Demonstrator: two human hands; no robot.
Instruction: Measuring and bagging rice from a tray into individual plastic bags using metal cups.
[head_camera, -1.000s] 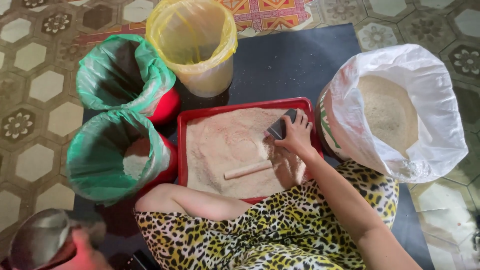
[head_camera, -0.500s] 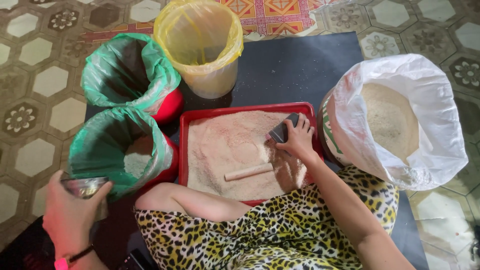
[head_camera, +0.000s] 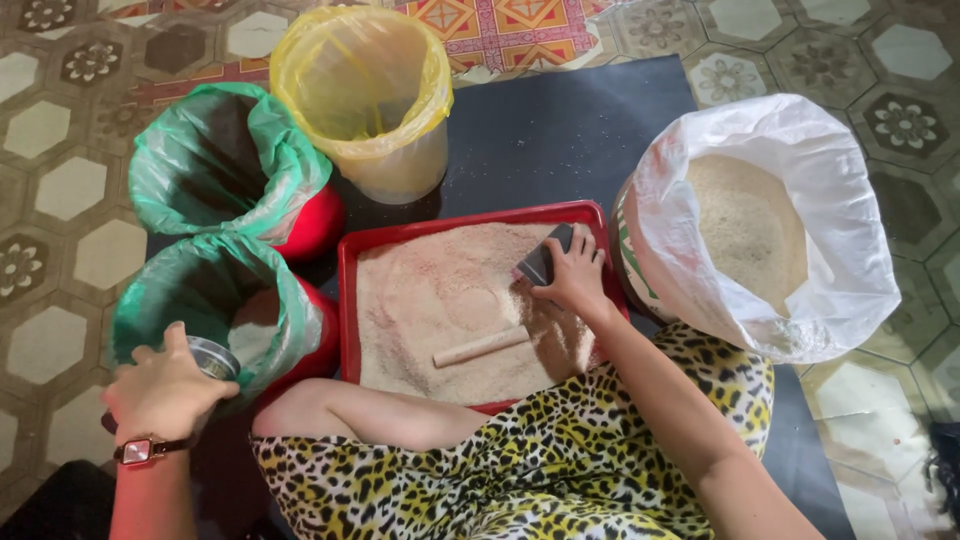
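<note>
Scraper (head_camera: 540, 262), a small dark flat piece, sits at the upper right of the red tray (head_camera: 470, 218) of pale powder, gripped by the right hand (head_camera: 572, 278). Left hand (head_camera: 165, 392), fingers closed around a small metal cup (head_camera: 212, 357), hovers at the green-lined bucket (head_camera: 215, 305). A wooden stick (head_camera: 482, 347) lies in the powder.

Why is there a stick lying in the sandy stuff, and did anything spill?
A small wooden stick lies loose and slanted on the grain filling the red tray; nothing holds it. No spill shows on the dark mat around the tray.
</note>
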